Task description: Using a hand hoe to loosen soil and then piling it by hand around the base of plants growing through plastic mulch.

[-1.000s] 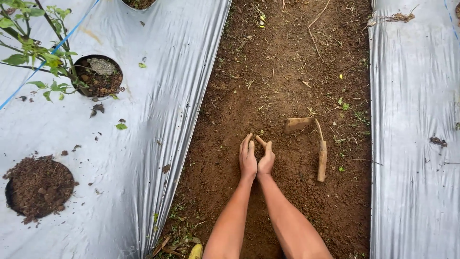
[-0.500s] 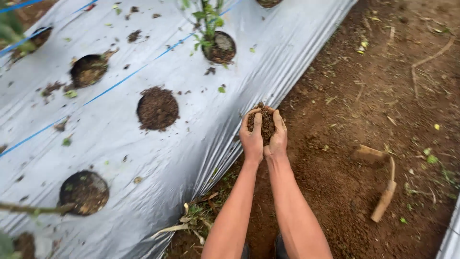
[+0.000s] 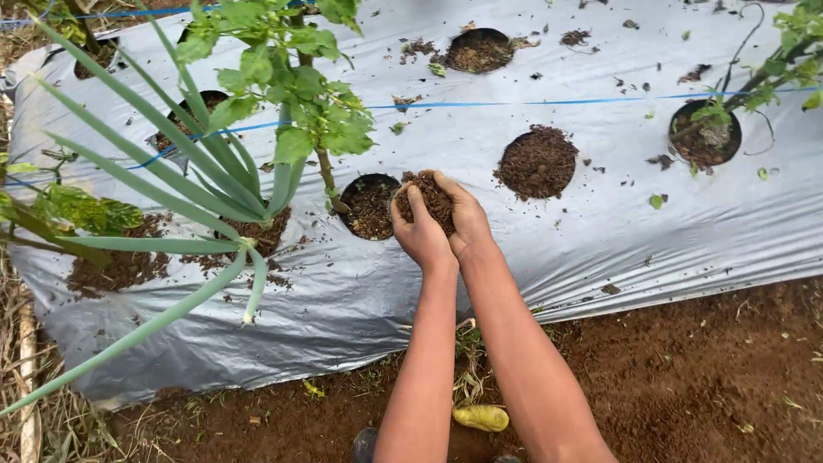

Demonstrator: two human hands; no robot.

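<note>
My left hand [image 3: 418, 230] and my right hand [image 3: 464, 216] are cupped together, holding a heap of dark brown soil [image 3: 431, 197]. They hover over the silver plastic mulch sheet [image 3: 591, 231], right beside a round planting hole [image 3: 369, 206] where a leafy green plant [image 3: 296, 94] stands. The hole lies just left of my left hand. Another hole, filled with a mound of soil [image 3: 537, 161], is to the right of my hands.
Long green blade leaves [image 3: 197, 180] spread at the left. A blue string [image 3: 549, 103] runs across the sheet. More holes [image 3: 478, 50] sit farther back, one with a plant [image 3: 707, 129] at right. Bare brown earth [image 3: 686, 377] lies below; a yellow object [image 3: 481, 417] rests near my arms.
My cupped hands scooped soil from the dirt path and carried it over the plastic sheet to the hole with the leafy plant. The view swung left along the bed.
</note>
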